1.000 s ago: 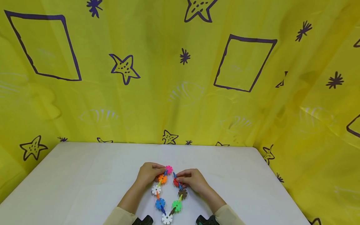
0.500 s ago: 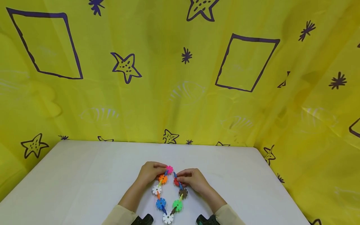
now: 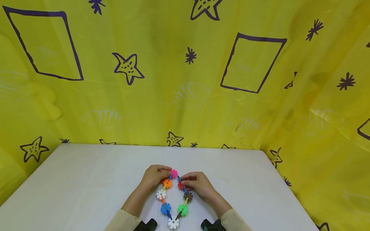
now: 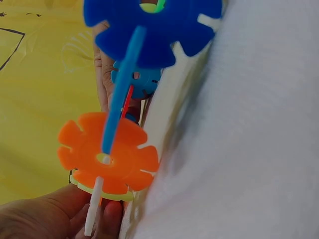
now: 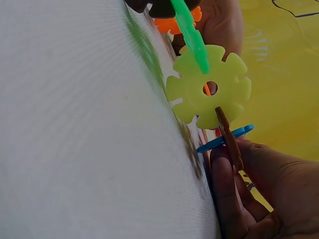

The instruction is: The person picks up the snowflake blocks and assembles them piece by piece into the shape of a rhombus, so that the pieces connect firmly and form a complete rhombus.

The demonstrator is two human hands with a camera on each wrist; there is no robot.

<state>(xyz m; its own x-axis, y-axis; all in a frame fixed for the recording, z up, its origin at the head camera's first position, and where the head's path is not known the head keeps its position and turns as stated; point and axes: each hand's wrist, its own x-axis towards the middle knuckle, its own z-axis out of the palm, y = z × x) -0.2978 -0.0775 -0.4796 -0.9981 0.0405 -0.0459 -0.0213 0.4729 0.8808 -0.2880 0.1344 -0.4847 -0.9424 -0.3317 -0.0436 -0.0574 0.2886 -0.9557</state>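
Note:
A chain of notched plastic discs lies in a long loop on the white table [image 3: 95, 179], in the middle of the head view. Its ends, a pink disc [image 3: 173, 174] and a blue disc [image 3: 179, 179] seen edge-on, are close together but apart. My left hand [image 3: 154, 177] pinches the chain beside the pink disc, above the orange disc [image 3: 167, 183]. On the other side, my right hand [image 3: 199, 183] pinches it at the red disc [image 3: 180, 185], which the fingers partly hide. A white disc [image 3: 173, 223] forms the near end of the loop.
Yellow cloth [image 3: 162, 106] with drawn stars and squares hangs behind the table and along its sides. A black wrist device [image 3: 146, 225] shows below the left sleeve, another black device [image 3: 212, 225] below the right.

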